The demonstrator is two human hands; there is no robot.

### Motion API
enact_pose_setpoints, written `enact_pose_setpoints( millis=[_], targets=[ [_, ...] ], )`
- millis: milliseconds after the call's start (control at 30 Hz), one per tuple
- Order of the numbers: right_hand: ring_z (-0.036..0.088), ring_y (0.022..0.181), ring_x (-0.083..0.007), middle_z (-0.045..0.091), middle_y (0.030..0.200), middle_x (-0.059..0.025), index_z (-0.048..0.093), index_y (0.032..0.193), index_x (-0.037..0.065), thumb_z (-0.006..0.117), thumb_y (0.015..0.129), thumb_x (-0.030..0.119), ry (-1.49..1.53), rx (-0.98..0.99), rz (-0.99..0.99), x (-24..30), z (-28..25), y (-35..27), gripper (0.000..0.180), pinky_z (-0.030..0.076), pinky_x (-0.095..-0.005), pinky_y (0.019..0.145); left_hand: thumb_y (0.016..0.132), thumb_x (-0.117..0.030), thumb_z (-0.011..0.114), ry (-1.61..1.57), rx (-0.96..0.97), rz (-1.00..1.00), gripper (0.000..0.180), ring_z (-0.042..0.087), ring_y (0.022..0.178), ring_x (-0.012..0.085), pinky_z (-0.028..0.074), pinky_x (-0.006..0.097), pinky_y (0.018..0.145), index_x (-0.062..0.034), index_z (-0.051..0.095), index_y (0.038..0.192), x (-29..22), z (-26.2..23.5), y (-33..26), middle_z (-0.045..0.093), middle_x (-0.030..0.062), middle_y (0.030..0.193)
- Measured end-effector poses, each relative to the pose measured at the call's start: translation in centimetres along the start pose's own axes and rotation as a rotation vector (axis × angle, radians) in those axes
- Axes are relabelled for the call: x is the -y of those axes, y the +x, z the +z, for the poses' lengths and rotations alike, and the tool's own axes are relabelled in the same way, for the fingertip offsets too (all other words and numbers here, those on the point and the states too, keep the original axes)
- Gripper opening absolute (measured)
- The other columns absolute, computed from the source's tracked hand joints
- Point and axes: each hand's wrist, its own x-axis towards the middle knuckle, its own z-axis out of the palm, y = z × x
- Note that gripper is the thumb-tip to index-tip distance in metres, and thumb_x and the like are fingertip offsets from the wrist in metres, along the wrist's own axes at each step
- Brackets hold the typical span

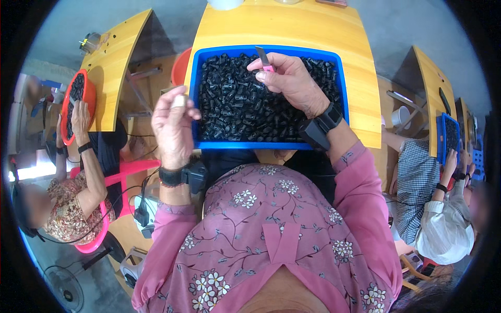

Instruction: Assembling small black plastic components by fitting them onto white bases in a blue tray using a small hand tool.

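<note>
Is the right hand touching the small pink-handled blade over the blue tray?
Touching. The head view shows the right hand pinching the pink-handled blade between fingertips, above the blue tray.

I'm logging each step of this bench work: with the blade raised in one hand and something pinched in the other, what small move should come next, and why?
Probably bring the two hands together. The right hand holds a small pink-handled blade over the blue tray of black parts; the left hand pinches a small pale piece beside the tray, apart from the blade.
</note>
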Motion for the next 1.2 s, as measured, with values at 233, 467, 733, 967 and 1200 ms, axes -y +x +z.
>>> enact_pose_setpoints(
  millis=[233, 467, 733, 967, 1200],
  targets=[
    [0.05, 0.067, -0.0018, 0.058, 0.077, 0.0047, 0.069, 0.11, 0.002, 0.066, 0.092, 0.013, 0.131, 0.004, -0.006, 0.1, -0.4, -1.1, 0.021, 0.04, -0.0166, 0.057, 0.1, -0.018, 0.056, -0.058, 0.223, -0.348, 0.028, 0.064, 0.075, 0.0143, 0.057, 0.029, 0.072, 0.0014, 0.06, 0.12, 2.3, 6.1, -0.1, 0.068, 0.0109, 0.098],
    [0.053, 0.071, -0.0026, 0.061, 0.08, 0.0041, 0.071, 0.106, 0.002, 0.067, 0.09, 0.009, 0.007, 0.005, -0.086, -0.1, -0.2, -1.4, 0.019, 0.045, -0.0187, 0.064, 0.098, -0.012, 0.057, -0.374, 0.287, -0.496, 0.017, 0.066, 0.079, 0.0165, 0.057, 0.032, 0.075, -0.0009, 0.061, 0.111, 5.0, 6.5, 0.5, 0.068, 0.0125, 0.097],
    [0.053, 0.071, -0.0025, 0.063, 0.077, 0.0036, 0.073, 0.102, 0.001, 0.073, 0.084, 0.01, -0.172, -0.051, -0.176, -0.5, 0.5, -1.1, 0.021, 0.046, -0.0203, 0.064, 0.096, -0.007, 0.058, -0.465, 0.286, -0.5, 0.01, 0.062, 0.079, 0.0159, 0.053, 0.032, 0.078, -0.0023, 0.06, 0.104, 6.0, 6.3, 0.7, 0.065, 0.0092, 0.092],
    [0.052, 0.069, -0.0025, 0.066, 0.077, 0.002, 0.074, 0.101, 0.001, 0.072, 0.085, 0.01, -0.256, -0.076, -0.183, -0.2, 0.2, -1.1, 0.019, 0.045, -0.0195, 0.062, 0.096, -0.007, 0.058, -0.465, 0.29, -0.465, 0.009, 0.062, 0.078, 0.0149, 0.052, 0.033, 0.077, -0.0033, 0.06, 0.104, 6.2, 6.3, 0.8, 0.064, 0.0084, 0.092],
    [0.054, 0.068, -0.0026, 0.067, 0.076, 0.0005, 0.074, 0.098, 0.001, 0.07, 0.087, 0.011, -0.171, -0.104, -0.098, -0.1, 0.5, -0.7, 0.015, 0.045, -0.0204, 0.061, 0.097, -0.011, 0.059, -0.399, 0.258, -0.461, 0.01, 0.062, 0.076, 0.0131, 0.053, 0.032, 0.074, -0.0039, 0.059, 0.104, 5.4, 6.8, 0.8, 0.065, 0.0078, 0.092]
  ],
)
